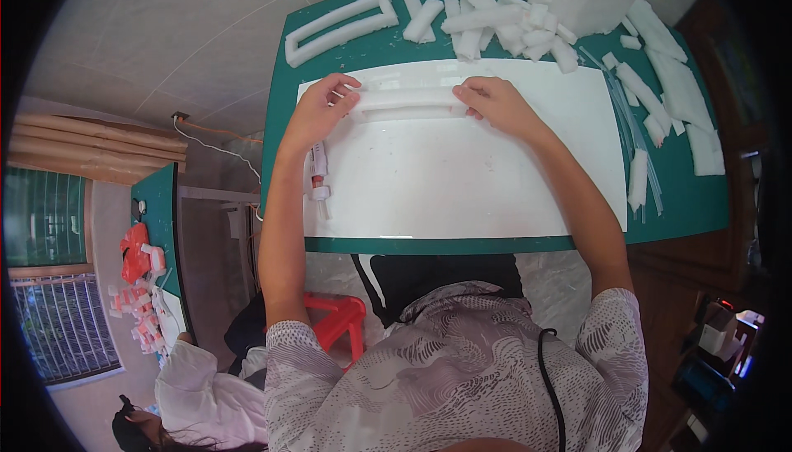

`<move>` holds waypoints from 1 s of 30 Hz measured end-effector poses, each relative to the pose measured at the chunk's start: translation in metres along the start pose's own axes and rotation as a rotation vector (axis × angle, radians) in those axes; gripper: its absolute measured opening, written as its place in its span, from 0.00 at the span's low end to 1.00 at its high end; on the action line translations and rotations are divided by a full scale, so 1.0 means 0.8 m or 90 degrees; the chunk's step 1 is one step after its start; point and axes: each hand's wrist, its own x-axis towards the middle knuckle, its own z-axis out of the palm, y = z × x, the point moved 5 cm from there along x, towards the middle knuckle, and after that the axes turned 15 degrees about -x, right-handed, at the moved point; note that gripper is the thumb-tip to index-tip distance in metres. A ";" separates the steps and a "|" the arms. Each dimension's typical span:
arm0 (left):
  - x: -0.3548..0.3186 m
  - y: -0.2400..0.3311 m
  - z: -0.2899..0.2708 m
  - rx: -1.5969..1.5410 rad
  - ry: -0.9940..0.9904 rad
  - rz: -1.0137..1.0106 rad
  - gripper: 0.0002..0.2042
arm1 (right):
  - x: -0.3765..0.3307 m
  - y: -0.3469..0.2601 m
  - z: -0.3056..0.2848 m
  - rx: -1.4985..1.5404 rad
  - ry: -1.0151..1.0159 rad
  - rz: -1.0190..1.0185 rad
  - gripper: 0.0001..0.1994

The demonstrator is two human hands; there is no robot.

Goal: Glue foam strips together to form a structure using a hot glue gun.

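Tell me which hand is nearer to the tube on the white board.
Left. The left hand is just beyond the tube, holding the left end of the white foam piece; the right hand is across the white board, at the piece's right end.

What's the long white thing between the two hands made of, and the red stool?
The long white thing is probably foam: matte, soft-edged, though its fine texture is hard to see. The red stool seems plastic: smooth, slightly shiny, one bright colour.
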 end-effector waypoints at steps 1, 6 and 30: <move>0.000 0.001 0.001 0.011 -0.001 0.000 0.11 | 0.001 0.000 0.000 -0.010 0.000 -0.003 0.22; -0.001 -0.003 -0.002 0.006 0.003 0.001 0.10 | -0.001 -0.004 -0.001 -0.029 0.012 -0.018 0.21; -0.004 0.002 0.001 0.019 0.020 -0.001 0.11 | -0.001 -0.005 0.001 -0.026 0.021 -0.051 0.20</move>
